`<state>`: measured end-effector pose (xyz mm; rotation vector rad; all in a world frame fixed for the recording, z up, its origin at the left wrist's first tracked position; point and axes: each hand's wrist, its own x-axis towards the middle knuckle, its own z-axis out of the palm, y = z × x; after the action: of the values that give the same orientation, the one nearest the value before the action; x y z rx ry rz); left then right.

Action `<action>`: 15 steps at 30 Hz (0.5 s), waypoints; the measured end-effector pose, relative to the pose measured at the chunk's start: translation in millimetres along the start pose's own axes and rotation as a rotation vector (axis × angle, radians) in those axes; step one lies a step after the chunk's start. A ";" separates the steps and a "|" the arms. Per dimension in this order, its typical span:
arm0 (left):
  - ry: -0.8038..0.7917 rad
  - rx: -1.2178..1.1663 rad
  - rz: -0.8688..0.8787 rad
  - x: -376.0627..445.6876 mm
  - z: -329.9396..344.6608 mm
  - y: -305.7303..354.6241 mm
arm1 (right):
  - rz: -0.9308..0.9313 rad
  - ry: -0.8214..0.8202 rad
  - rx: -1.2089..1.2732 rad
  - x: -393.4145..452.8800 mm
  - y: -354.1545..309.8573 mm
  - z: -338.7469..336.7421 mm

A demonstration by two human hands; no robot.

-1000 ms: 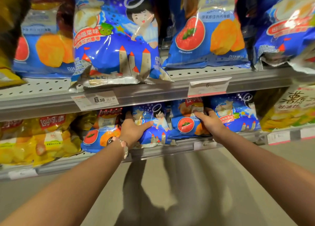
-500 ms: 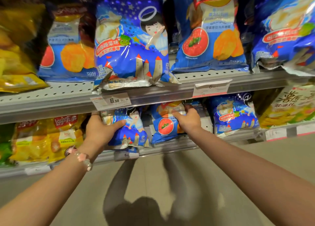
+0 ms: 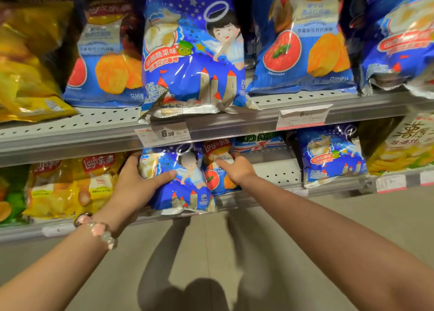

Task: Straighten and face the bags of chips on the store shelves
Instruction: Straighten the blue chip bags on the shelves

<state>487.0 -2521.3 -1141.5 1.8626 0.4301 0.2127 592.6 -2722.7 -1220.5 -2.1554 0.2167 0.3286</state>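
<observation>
left hand (image 3: 138,186) clamped on angel bag (image 3: 180,181), lower shelf (image 3: 277,172), 9 o'clock of tomato bag (image 3: 217,169) | right hand (image 3: 237,169) gripping tomato bag top, touching angel bag

Bare forearms; a pink-and-pale beaded bracelet (image 3: 97,231) circles the left wrist.

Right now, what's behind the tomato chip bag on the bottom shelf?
Behind the tomato chip bag, held by the right hand, the top of another bag with a flag-like pattern peeks out. Its lower part is covered.
</observation>
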 end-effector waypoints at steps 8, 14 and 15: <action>-0.079 0.012 0.094 -21.8 62.6 18.0 | -0.178 -0.132 0.646 -68.0 -15.7 -46.9; -0.242 -0.017 0.168 -23.5 113.6 25.5 | -0.201 -0.024 0.558 -66.1 10.1 -91.5; -0.268 -0.031 0.166 -23.0 119.2 25.6 | -0.210 0.016 0.511 -60.9 14.4 -101.1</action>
<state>513.0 -2641.8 -1155.1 1.8657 0.0880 0.0777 546.3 -2812.1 -1157.4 -1.6573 0.0700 0.1162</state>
